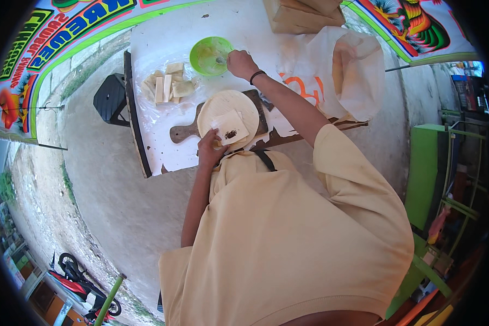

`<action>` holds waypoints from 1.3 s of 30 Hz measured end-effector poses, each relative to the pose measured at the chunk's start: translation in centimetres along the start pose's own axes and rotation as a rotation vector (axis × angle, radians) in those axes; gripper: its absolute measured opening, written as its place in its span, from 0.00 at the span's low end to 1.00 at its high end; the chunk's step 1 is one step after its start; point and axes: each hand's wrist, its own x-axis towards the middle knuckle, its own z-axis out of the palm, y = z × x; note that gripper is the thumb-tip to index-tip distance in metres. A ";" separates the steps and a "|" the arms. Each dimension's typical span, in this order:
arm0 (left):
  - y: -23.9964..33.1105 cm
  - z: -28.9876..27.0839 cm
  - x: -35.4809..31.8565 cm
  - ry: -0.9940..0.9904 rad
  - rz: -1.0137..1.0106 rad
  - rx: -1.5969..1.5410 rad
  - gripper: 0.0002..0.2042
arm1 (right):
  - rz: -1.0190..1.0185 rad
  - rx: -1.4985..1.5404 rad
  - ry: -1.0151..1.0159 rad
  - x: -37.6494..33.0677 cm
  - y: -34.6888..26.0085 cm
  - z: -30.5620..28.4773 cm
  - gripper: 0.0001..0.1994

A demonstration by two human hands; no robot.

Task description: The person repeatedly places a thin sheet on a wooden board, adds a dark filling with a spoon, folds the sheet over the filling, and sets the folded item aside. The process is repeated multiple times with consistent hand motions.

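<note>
My right hand [241, 63] reaches forward and grips a spoon [220, 60], whose head dips into a lime-green bowl [194, 54] with a pale, wet mixture inside. My left hand [208, 148] pinches the near left edge of a square, pale wrapper sheet [223, 123]. A small dark brown heap of filling [230, 134] sits on that sheet. Under it lies a stack of round, cream-coloured wrapper sheets [231, 99] on a wooden cutting board [185, 132] with a handle pointing left.
Left of the bowl, rolled and folded wrappers [167, 86] lie on clear plastic. A large whitish plastic bag [358, 76] stands at the table's right, near a brown cardboard box [304, 16]. The white table top [168, 146] has a torn near edge. A dark stool [110, 99] stands to the left.
</note>
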 end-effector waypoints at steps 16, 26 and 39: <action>0.3 -0.3 0.2 0.004 -0.004 -0.029 0.18 | 0.256 0.612 -0.055 -2.3 1.0 -4.9 0.15; 0.2 -0.1 0.0 0.007 -0.012 -0.015 0.17 | 0.091 0.620 -0.252 -15.3 4.5 -7.2 0.14; 0.5 0.6 -0.1 0.078 -0.028 0.001 0.15 | -0.260 0.360 -0.311 -23.5 4.9 -4.4 0.09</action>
